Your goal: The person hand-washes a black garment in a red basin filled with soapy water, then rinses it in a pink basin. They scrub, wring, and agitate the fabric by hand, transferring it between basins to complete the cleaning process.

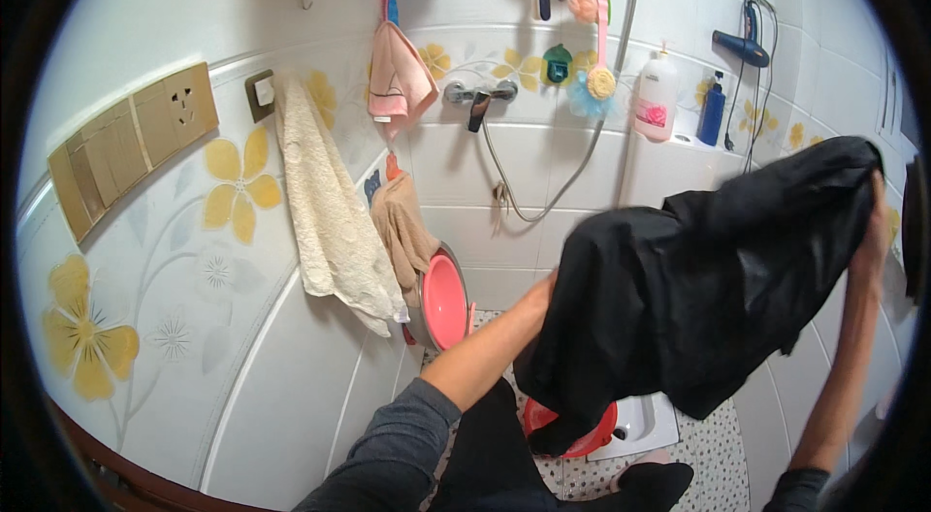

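Observation:
A large black garment (698, 279) hangs in folds between my hands, in front of me. My right hand (869, 239) grips its upper right end, with the fingers partly behind the cloth. At the garment's left side, my left hand (545, 294) holds it up from behind or inside; the cloth hides the fingers. The lower left end of the garment hangs into a red basin (598, 433) on the floor. What else the basin holds is mostly hidden.
A white squat toilet (651, 425) lies beside the basin. Left, a cream towel (327, 214) hangs near stacked basins with a pink one (445, 302). A shower hose (582, 170) loops along the wall. Bottles, including a pump bottle (656, 97), stand below a hung hair dryer (742, 48).

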Available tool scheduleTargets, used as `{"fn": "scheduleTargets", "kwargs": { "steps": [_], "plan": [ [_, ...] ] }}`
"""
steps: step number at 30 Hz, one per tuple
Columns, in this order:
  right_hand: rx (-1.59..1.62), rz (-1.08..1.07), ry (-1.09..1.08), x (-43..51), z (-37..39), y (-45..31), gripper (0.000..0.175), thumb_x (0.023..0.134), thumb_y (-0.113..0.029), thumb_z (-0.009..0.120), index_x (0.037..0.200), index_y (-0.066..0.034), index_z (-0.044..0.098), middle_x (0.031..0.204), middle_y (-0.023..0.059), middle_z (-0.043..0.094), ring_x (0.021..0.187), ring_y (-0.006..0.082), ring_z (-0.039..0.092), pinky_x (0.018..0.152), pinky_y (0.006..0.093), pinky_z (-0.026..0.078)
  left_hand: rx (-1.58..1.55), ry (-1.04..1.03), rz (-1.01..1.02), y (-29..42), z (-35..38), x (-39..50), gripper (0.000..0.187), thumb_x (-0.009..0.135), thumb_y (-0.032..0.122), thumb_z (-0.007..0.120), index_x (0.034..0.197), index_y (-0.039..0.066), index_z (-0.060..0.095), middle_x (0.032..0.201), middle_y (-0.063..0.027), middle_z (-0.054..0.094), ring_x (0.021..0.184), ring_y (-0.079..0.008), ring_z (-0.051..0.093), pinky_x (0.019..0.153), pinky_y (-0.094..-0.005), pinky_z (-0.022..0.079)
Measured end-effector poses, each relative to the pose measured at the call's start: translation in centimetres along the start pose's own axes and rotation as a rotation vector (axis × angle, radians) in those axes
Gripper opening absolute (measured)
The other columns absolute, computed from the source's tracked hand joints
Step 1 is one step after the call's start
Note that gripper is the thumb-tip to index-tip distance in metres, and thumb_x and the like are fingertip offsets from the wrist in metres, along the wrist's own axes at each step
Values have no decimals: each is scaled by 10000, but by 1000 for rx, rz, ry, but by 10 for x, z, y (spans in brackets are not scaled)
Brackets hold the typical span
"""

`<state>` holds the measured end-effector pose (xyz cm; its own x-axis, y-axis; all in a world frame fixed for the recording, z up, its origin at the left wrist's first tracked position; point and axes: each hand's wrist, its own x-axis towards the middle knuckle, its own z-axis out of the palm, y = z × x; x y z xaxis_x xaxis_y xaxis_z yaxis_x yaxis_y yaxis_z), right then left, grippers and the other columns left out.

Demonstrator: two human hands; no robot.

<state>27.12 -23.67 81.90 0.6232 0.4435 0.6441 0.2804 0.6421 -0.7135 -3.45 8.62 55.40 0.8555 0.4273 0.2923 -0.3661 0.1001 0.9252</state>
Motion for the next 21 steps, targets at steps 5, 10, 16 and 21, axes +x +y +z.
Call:
{"fn": "scheduleTargets", "kwargs": {
  "steps": [5,10,16,21],
  "plan": [
    [-4,-69,14,19,89,-63,486,1046,-327,501,1262,94,610,1238,202,672,1105,336,668,961,451,581,-9,-30,-43,-19,-8,-29,540,1036,226,620,1490,-23,465,1492,-134,526,1291,-187,532,1098,-319,444],
    [-379,-326,-88,51,86,-165,438,1075,-321,499,1367,-2,571,1288,183,650,1147,316,646,1019,466,542,316,-77,-42,-21,27,18,632,894,327,787,1392,-7,587,1321,-114,671,1188,-210,614,1057,-359,474],
    [-383,-283,44,77,64,-121,450,1031,-317,645,1383,-44,582,1239,102,682,1083,185,675,964,313,559,47,-123,-12,34,-45,-8,776,809,305,879,1436,9,529,1333,-79,645,1206,-203,603,1069,-362,463],
    [-552,-308,91,76,0,-142,378,1038,-274,625,1323,-28,588,1122,109,694,884,161,704,795,279,625,-182,-45,14,40,-72,3,585,913,244,800,1376,-13,553,1295,-111,660,1123,-213,666,957,-356,577]
  ]
}}
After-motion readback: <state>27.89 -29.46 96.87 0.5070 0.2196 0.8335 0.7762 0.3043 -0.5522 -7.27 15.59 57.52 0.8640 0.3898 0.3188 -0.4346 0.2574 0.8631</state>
